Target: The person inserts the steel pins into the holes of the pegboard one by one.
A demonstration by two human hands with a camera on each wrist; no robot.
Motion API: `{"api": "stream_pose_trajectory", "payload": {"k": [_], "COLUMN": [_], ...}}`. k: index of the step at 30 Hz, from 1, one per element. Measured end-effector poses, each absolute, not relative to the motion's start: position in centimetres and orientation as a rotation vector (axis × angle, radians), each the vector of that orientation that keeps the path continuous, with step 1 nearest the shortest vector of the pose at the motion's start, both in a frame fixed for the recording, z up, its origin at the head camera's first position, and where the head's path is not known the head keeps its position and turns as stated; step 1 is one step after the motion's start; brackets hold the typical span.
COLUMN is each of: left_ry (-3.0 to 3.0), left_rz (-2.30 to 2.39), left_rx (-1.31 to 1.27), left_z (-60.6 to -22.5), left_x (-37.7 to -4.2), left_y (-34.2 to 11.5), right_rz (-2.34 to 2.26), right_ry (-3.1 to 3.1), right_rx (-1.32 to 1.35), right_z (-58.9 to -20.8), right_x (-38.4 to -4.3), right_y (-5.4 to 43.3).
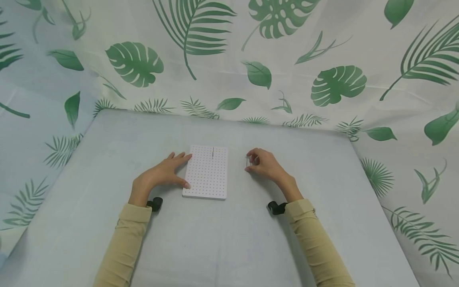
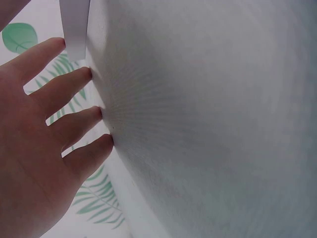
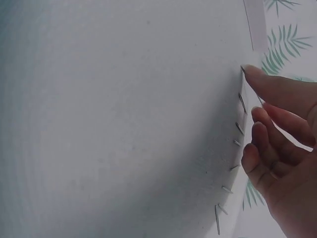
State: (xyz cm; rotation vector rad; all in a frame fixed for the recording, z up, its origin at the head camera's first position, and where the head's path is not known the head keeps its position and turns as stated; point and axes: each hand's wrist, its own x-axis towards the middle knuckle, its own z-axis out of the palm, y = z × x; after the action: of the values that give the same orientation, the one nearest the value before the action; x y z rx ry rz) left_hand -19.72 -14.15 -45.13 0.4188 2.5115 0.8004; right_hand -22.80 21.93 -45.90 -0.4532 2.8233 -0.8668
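A white board [image 1: 207, 171] with a grid of small holes lies flat on the table. One thin metal pin [image 1: 213, 152] stands up near its far end. My left hand [image 1: 161, 171] has its fingers spread, with thumb and index finger resting at the board's left edge. To the right of the board, my right hand [image 1: 267, 164] pinches a thin metal pin [image 1: 246, 162] lengthwise between thumb and index finger. Under that hand several more metal pins [image 3: 240, 128] lie in a row on the table, mostly hidden by the hand in the head view.
A pale cloth covers the table [image 1: 215, 239]. Behind it hangs a white curtain [image 1: 222, 87] printed with green leaves, which also runs along the sides. A black wrist camera [image 1: 155, 204] sits on the left wrist and another black camera [image 1: 277, 207] on the right.
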Motion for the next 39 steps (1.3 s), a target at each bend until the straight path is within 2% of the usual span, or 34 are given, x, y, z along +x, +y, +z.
{"api": "stream_pose_trajectory", "payload": {"k": [39], "left_ry": [2.505], "left_rz": [0.802], "left_rx": [0.410], "left_z": [-45.3], "left_x": [-19.9], "left_y": [-14.2], "right_rz": [-1.230], "right_ry": [2.810], "right_rx": [-0.508], "right_z": [-45.6], "right_x": [-22.9], "right_y": [18.8]}}
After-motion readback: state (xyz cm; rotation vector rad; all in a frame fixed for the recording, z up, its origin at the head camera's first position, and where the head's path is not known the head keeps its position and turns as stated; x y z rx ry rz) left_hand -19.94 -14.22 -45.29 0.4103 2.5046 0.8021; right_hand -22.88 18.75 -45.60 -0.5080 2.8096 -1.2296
